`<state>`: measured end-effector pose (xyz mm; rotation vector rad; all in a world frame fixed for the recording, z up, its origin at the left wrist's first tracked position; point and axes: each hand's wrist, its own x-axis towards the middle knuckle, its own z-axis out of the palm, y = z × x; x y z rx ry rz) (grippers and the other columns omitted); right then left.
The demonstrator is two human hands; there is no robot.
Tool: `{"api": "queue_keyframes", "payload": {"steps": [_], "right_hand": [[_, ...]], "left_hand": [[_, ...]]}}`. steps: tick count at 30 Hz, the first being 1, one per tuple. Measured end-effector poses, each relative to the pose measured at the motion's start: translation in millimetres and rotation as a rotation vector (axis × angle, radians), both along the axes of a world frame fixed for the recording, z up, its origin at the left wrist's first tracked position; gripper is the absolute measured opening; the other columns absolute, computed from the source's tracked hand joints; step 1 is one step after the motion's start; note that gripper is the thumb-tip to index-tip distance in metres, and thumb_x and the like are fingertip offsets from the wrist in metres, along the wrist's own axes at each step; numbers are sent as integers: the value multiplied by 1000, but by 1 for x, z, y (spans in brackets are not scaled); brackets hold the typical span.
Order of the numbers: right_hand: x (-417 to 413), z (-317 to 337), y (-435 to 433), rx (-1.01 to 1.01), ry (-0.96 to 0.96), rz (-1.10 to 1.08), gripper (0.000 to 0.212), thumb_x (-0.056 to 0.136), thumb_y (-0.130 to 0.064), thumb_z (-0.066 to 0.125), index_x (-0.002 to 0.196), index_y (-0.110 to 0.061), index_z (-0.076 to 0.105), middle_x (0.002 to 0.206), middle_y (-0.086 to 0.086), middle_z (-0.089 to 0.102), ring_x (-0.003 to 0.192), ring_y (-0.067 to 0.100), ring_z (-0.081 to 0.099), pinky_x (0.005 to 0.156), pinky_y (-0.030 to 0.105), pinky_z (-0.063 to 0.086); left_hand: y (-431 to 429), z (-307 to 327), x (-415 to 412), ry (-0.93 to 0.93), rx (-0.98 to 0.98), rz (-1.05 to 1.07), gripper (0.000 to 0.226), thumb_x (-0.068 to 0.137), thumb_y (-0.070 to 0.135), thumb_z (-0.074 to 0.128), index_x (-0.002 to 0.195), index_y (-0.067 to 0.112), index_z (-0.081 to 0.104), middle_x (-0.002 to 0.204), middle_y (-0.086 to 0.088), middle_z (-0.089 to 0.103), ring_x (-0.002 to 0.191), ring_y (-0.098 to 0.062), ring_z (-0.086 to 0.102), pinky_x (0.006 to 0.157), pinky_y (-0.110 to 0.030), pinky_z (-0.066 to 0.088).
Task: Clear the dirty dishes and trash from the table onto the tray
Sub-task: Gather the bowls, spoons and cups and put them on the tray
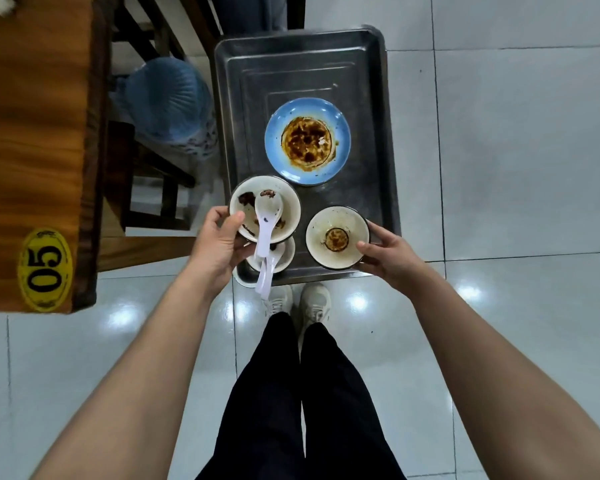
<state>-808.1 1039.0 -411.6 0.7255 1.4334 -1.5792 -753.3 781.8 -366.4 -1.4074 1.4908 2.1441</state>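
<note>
My left hand (219, 244) grips the spoon bowl (246, 206) over the near-left corner of the steel tray (291, 71), my right hand (388, 254) the sauce-stained bowl (336, 237) near-right. Next: lower both, release.

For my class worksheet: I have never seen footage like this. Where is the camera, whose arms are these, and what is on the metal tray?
No machine here: one camera worn on a person's head looks down, so the arms are their own. The left hand grips a dirty bowl holding a white spoon, over a second bowl with a second spoon. The right hand holds a smaller bowl at the near edge of the metal tray, near a sauce-stained blue plate. A wooden table stands at the left.
</note>
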Motion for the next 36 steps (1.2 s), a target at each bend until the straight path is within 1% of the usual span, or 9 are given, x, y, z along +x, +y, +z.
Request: {"api": "queue_keyframes", "payload": {"steps": [3, 7, 13, 17, 20, 24, 30, 32, 36], "right_hand": [[-2, -15, -3, 36, -19, 41, 53, 90, 5, 57, 137, -19, 51, 95, 8, 69, 84, 24, 69, 63, 29, 59], [-8, -31, -8, 51, -27, 81, 53, 89, 5, 59, 136, -17, 52, 100, 14, 66, 85, 26, 69, 64, 29, 59], [-18, -44, -12, 86, -8, 153, 49, 89, 5, 59, 133, -17, 52, 104, 9, 64, 88, 24, 68, 61, 25, 59], [-20, -51, -10, 103, -2, 184, 40, 89, 5, 59, 125, -12, 52, 101, 2, 63, 84, 19, 67, 58, 24, 58], [-21, -58, -9, 104, -7, 206, 36, 88, 4, 60, 121, -8, 53, 106, 6, 63, 85, 18, 67, 58, 24, 58], [-23, -66, -8, 113, 4, 238, 38, 85, 2, 64, 121, -7, 56, 109, 8, 65, 88, 19, 69, 61, 25, 58], [-18, -76, -8, 237, 104, 276, 38, 81, -1, 72, 116, -7, 60, 105, 8, 67, 87, 16, 67, 58, 18, 55], [-14, -80, -7, 266, 133, 281, 40, 80, -3, 73, 118, -7, 60, 103, 5, 67, 88, 16, 66, 61, 18, 55], [-11, -83, -9, 364, 200, 336, 43, 76, -10, 78, 116, -10, 61, 102, 2, 67, 96, 20, 65, 83, 34, 57]], "left_hand": [[-2, -12, -3, 21, 17, -15, 11, 99, 14, 49, 88, 18, 47, 82, -3, 60, 59, -7, 63, 52, -21, 52], [-5, -26, -9, 50, 44, -53, 10, 98, 13, 49, 90, 17, 47, 89, -5, 59, 71, -14, 62, 55, -23, 54], [-6, -42, -13, 57, 52, -72, 9, 98, 13, 50, 90, 16, 48, 97, -10, 56, 79, -19, 61, 58, -25, 56], [-7, -50, -13, 58, 49, -57, 9, 98, 12, 50, 90, 16, 49, 97, -9, 58, 79, -18, 61, 58, -25, 56], [-6, -56, -12, 55, 47, -49, 10, 98, 12, 49, 90, 16, 50, 93, -8, 59, 78, -17, 61, 58, -24, 55], [-4, -59, -10, 49, 49, -48, 9, 98, 11, 49, 90, 16, 51, 92, -7, 60, 80, -18, 61, 59, -24, 56], [2, -59, -8, 41, 36, -35, 9, 98, 12, 50, 90, 17, 51, 90, -6, 60, 75, -15, 61, 57, -23, 54], [3, -60, -9, 36, 36, -34, 9, 98, 13, 50, 91, 17, 52, 90, -6, 61, 76, -15, 61, 57, -23, 55], [6, -60, -8, 26, 34, -57, 8, 98, 13, 50, 91, 18, 51, 90, -6, 62, 78, -17, 61, 59, -25, 56]]}}
